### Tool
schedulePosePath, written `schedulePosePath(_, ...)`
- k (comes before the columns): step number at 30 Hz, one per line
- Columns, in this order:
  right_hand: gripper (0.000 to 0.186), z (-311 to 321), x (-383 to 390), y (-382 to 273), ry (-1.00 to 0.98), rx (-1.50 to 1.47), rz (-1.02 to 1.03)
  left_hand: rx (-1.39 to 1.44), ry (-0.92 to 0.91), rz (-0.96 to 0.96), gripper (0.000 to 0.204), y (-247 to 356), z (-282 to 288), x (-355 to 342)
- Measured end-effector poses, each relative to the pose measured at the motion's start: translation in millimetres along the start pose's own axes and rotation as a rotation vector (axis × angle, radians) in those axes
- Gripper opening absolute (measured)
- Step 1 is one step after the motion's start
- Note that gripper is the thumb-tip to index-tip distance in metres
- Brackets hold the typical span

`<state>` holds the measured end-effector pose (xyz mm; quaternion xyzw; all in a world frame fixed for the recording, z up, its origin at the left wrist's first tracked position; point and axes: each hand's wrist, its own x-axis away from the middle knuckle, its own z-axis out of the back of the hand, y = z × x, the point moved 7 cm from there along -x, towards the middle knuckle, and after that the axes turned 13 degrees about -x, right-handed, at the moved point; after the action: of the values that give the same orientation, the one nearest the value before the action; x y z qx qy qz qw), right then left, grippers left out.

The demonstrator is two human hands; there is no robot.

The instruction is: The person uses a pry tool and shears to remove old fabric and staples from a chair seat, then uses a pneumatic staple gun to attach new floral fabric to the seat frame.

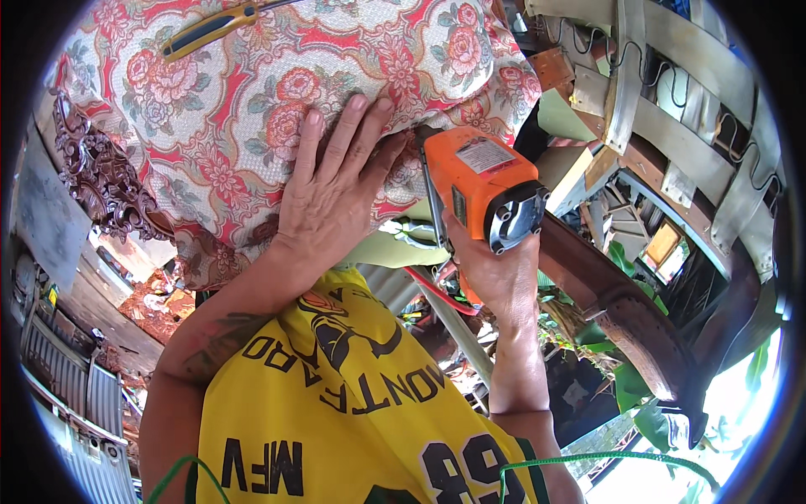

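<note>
Floral fabric point(210, 109), cream with red bands and roses, covers a padded furniture piece in front of me. My left hand point(332, 197) lies flat on it with the fingers stretched out, pressing near its lower edge. Wrapped round the grip of an orange staple gun point(483, 172) is my right hand point(495, 273); the fingers are partly hidden behind the tool. The gun's dark nose touches or nearly touches the fabric just right of my left fingers; the exact contact is hidden. A screwdriver point(210, 34) with a yellow and dark handle rests on the fabric at the upper left.
Carved dark wood point(105, 181) shows at the fabric's left side. To the right stands a furniture frame with pale straps point(697, 143), wire springs and a curved brown wooden leg point(630, 315). A red hose point(437, 290) hangs below the gun. Green cord point(609, 458) crosses low in front.
</note>
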<state>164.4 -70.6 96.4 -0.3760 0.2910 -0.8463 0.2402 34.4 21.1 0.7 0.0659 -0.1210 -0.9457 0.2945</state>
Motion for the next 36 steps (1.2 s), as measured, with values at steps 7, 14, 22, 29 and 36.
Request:
schedulePosePath(7,0.032,0.6,7.4,-5.9,0.025,-0.02,0.018,-0.017,0.008,-0.032,0.044,-7.0,-0.3,5.0)
schedulePosePath(14,0.033,13.2,30.1,2.1,0.018,0.068,0.236,0.068,0.074,-0.151,0.023,-27.8,29.0,4.3)
schedulePosePath(22,0.031,17.5,37.1,26.3,-0.039,-0.076,0.003,-0.022,0.18,-0.36,0.05,-27.5,35.7,-84.2)
schedulePosePath(29,0.023,18.8,34.6,22.6,-0.016,0.03,0.144,0.078,-0.016,-0.406,0.044,-32.7,34.8,-98.9)
schedulePosePath(36,0.019,14.9,27.0,18.7,-0.011,-0.054,0.139,0.006,0.04,-0.441,0.046,-27.9,36.8,-99.2)
